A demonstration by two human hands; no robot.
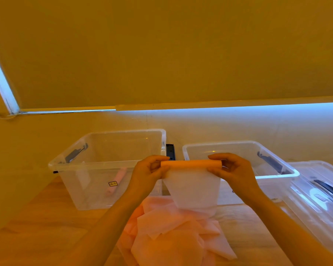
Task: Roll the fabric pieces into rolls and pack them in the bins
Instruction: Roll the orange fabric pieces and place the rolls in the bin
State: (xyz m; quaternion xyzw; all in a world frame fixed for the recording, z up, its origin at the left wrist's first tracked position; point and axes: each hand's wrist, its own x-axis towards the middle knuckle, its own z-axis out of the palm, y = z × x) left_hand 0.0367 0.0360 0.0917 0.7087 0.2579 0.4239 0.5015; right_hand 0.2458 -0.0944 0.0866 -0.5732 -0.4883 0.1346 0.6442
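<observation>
loose pale pink fabric pieces [173,233] lie heaped at the wooden table's [46,217] near edge. both hands, left hand [148,174] and right hand [233,169], pinch the ends of a half-rolled pink fabric sheet [190,169] (its tail hanging) before two clear plastic bins [96,150] at the far edge; one pink roll [117,179] lies inside the left bin.

You hold a partly rolled pink fabric piece [191,175] above the table, its rolled top edge level and its loose tail hanging onto the heap of unrolled pink pieces [173,233]. Behind it stand two clear bins: the deeper left bin [96,175] contains one finished pink roll [116,180] leaning on end, and the shallower right bin [238,148] sits just beside it.
</observation>
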